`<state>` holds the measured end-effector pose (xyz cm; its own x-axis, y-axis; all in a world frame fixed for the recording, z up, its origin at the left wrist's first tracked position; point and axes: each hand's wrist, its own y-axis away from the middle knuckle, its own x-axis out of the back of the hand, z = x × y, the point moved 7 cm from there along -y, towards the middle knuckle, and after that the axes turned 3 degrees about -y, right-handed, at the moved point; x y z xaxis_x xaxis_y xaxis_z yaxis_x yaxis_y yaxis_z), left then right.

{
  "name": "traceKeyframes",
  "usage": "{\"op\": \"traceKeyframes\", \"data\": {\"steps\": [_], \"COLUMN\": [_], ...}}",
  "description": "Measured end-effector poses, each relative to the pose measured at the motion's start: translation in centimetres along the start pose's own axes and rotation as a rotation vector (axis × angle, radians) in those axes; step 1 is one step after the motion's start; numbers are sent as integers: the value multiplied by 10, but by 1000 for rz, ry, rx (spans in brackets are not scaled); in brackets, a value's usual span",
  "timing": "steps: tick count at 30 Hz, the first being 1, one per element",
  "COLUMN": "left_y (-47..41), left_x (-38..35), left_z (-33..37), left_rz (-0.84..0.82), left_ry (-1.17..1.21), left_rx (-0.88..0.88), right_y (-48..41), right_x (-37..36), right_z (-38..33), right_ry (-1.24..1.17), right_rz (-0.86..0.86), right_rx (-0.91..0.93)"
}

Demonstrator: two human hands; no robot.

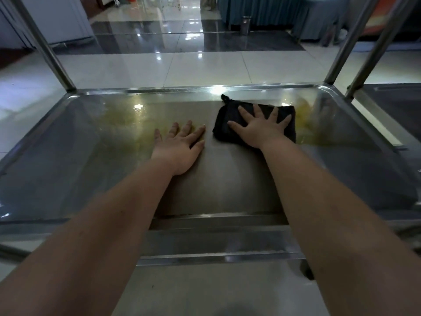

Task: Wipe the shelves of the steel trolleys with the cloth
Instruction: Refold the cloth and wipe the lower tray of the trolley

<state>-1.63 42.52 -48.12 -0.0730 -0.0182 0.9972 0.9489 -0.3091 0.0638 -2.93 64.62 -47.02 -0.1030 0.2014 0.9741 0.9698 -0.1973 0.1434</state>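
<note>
A steel trolley shelf (95, 169) with a raised rim fills the middle of the view. A folded black cloth (224, 124) lies on it, right of centre toward the far rim. My right hand (262, 127) presses flat on the cloth with fingers spread. Left of the cloth, my left hand (180, 145) rests flat on the bare steel, fingers straight. Yellowish smears show on the shelf around both hands.
Steel uprights rise at the far left corner (45, 46) and far right corner (350, 42). A second trolley's shelf (391, 106) stands to the right. Beyond lie a glossy tiled floor, a small metal bin (246, 25) and draped tables.
</note>
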Motion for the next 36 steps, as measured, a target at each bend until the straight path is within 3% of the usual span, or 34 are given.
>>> {"op": "traceKeyframes", "data": {"steps": [9, 14, 16, 25, 29, 36], "left_y": [5, 6, 5, -27, -33, -35], "left_x": [4, 4, 6, 9, 3, 1], "left_z": [5, 9, 10, 119, 121, 123], "left_rz": [-66, -75, -62, -63, -48, -30], "left_ry": [2, 15, 17, -31, -45, -53], "left_rx": [17, 25, 37, -71, -19, -42], "right_y": [152, 132, 132, 135, 136, 35], "right_x": [-20, 19, 21, 11, 3, 14], "right_z": [52, 179, 199, 183, 171, 152], "right_ry": [48, 6, 2, 30, 54, 70], "right_rz": [17, -3, -13, -38, -54, -21], "right_rx": [280, -131, -181, -100, 59, 48]}}
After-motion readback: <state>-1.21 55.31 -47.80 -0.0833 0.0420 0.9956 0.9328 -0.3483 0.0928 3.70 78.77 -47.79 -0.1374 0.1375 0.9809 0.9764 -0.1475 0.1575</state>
